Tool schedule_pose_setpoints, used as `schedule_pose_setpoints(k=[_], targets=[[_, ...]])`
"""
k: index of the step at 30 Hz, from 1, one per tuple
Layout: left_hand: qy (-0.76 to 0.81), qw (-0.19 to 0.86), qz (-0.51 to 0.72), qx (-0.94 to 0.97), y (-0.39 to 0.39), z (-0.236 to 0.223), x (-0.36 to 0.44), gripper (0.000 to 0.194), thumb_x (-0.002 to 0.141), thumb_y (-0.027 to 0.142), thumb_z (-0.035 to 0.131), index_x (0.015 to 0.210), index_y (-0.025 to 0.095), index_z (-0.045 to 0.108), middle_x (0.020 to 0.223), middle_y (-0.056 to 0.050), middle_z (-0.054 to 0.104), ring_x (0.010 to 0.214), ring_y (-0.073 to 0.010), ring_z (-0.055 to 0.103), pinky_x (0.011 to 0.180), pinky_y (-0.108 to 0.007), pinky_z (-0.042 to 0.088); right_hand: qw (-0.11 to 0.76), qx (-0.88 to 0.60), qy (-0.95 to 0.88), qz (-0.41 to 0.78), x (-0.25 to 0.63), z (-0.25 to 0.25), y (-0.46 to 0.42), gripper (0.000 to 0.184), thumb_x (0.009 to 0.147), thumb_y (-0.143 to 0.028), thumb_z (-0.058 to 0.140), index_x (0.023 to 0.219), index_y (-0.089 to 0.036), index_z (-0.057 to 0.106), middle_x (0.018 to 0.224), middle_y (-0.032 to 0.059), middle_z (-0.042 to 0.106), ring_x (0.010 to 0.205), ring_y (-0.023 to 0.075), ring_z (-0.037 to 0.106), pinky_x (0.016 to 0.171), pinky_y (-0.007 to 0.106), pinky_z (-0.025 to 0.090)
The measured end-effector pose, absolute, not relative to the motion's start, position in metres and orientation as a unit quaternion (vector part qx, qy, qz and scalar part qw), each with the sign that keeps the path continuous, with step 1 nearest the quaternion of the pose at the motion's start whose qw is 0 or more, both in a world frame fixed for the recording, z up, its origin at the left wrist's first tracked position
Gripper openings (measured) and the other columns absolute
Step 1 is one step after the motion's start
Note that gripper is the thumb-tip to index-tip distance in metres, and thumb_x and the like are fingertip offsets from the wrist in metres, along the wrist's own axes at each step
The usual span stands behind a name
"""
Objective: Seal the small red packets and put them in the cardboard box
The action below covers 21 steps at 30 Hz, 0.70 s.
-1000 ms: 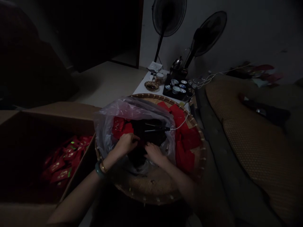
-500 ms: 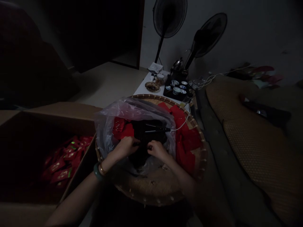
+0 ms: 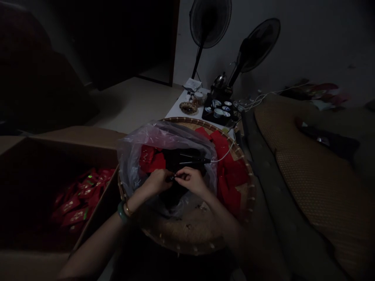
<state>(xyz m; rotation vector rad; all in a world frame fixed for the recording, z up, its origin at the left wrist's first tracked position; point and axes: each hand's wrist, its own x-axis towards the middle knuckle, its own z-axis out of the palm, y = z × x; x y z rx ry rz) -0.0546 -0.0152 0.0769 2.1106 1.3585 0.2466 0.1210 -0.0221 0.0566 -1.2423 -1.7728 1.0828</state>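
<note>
My left hand point(image 3: 158, 181) and my right hand point(image 3: 191, 181) meet fingertip to fingertip above a dark heap point(image 3: 171, 197) in an open clear plastic bag point(image 3: 155, 134). Both are closed in a pinch. Something small and dark shows between the fingers, too dim to name. The bag rests on a round woven bamboo tray point(image 3: 187, 230). Red packets point(image 3: 152, 159) lie inside the bag at its left, and more red packets point(image 3: 231, 175) are spread along the tray's right side. A black, phone-like device point(image 3: 191, 159) with a white cable sits on the heap just beyond my hands.
At the left stands an open cardboard box point(image 3: 79, 138) holding several small red sachets point(image 3: 77, 199). Behind the tray, a white table point(image 3: 172, 112) carries a black tea tray point(image 3: 208, 117) with cups. Two fans point(image 3: 209, 23) rise there. A padded seat with a woven mat point(image 3: 310, 171) runs along the right.
My right hand has moved left, so its fingertips now meet those of my left hand. The left hand has barely shifted. The bag, packets and tray look the same.
</note>
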Motion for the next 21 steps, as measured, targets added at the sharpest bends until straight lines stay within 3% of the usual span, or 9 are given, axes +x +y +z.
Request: schedule_pose_setpoints(k=[4,8,13,17,21], targets=[[0.520,0.300,0.076,0.796,-0.015,0.080,-0.056,0.033,0.066,0.017,0.054,0.096,0.020,0.070,0.085,-0.007,0.072,0.078,-0.0213,0.066,0.062,-0.022,0.042,0.294,-0.478,-0.750,0.349,0.115,0.058,-0.021,0.018,0.070,-0.016,0.061,0.085,-0.020,0.069,0.069,-0.0013,0.060,0.057,0.0093,0.051,0.057,0.021,0.040],[0.513,0.296,0.083,0.801,-0.014,0.078,-0.057,0.037,0.067,0.017,0.054,0.101,0.020,0.069,0.092,-0.008,0.071,0.084,-0.0229,0.066,0.066,-0.023,0.043,0.267,-0.464,-0.781,0.321,0.120,0.063,-0.022,0.026,0.072,-0.009,0.054,0.092,-0.019,0.067,0.077,-0.0002,0.062,0.061,0.0094,0.053,0.062,0.021,0.043],[0.509,0.295,0.092,0.804,-0.013,0.078,-0.057,0.036,0.066,0.015,0.054,0.098,0.021,0.069,0.091,-0.006,0.071,0.082,-0.0206,0.065,0.066,-0.023,0.043,0.212,-0.411,-0.857,0.227,0.122,0.071,-0.029,0.027,0.077,-0.014,0.054,0.103,-0.020,0.062,0.096,0.0048,0.060,0.088,0.0160,0.052,0.079,0.028,0.044],[0.513,0.281,0.107,0.804,-0.014,0.082,-0.056,0.037,0.068,0.012,0.051,0.099,0.020,0.069,0.089,-0.006,0.071,0.080,-0.0199,0.065,0.066,-0.023,0.043,0.138,-0.410,-0.893,0.125,0.119,0.071,-0.034,0.019,0.077,-0.024,0.061,0.095,-0.021,0.064,0.095,0.0061,0.055,0.093,0.0199,0.045,0.075,0.030,0.044],[0.512,0.304,0.162,0.787,-0.015,0.080,-0.056,0.039,0.069,0.009,0.049,0.102,0.019,0.067,0.093,-0.005,0.071,0.082,-0.0180,0.064,0.073,-0.024,0.045,0.157,-0.436,-0.882,0.083,0.118,0.066,-0.033,0.007,0.080,-0.021,0.059,0.082,-0.021,0.067,0.089,0.0058,0.053,0.091,0.0195,0.044,0.072,0.029,0.044]])
